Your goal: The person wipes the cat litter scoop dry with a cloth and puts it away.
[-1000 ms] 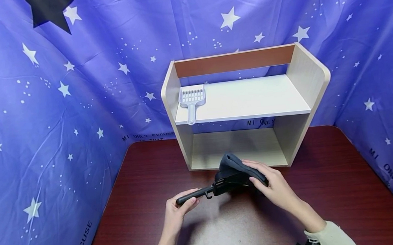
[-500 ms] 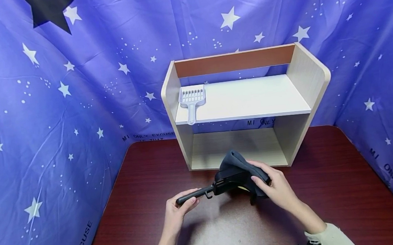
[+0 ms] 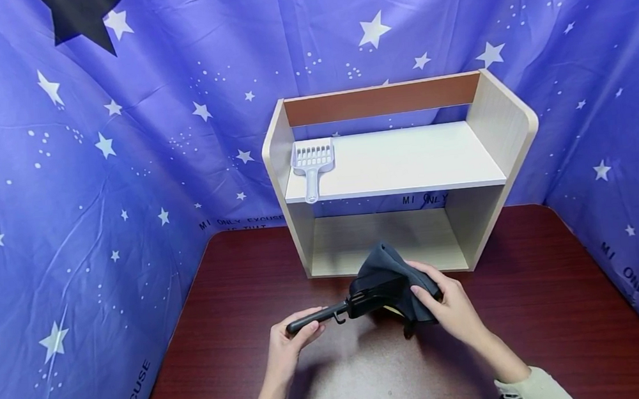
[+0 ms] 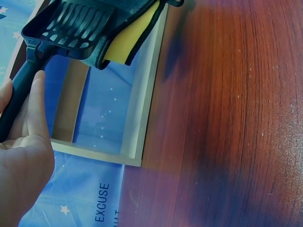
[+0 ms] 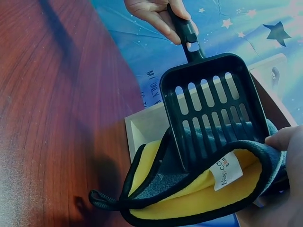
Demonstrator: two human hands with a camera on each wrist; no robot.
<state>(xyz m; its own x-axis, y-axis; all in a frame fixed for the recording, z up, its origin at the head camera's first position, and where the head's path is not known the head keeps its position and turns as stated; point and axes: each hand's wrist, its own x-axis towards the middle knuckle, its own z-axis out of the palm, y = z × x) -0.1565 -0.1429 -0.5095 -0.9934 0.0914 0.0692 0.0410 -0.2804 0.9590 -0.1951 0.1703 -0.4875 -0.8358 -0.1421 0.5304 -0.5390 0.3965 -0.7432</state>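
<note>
My left hand (image 3: 288, 345) holds a black slotted litter scoop (image 4: 23, 87) by its handle, thumb on one side and fingers on the other. The scoop's head, slots in plain sight in the right wrist view, is partly covered by a folded cloth (image 5: 203, 204), grey on one face and yellow on the other, with black edging, a hanging loop and a white label. My right hand (image 3: 451, 305) pinches this cloth against the far end of the scoop. Both are raised over the table, in front of the shelf.
A two-level wooden shelf (image 3: 408, 162) stands at the back of the dark red table (image 3: 235, 284). On its upper board, at the left, lies a pale litter scoop (image 3: 311, 184). A blue star-patterned curtain (image 3: 175, 143) surrounds the table's back and sides.
My right hand has shifted slightly right and down with the cloth, whose folds now stand up more and droop lower, showing a yellow edge. The left hand and scoop stay nearly still.
</note>
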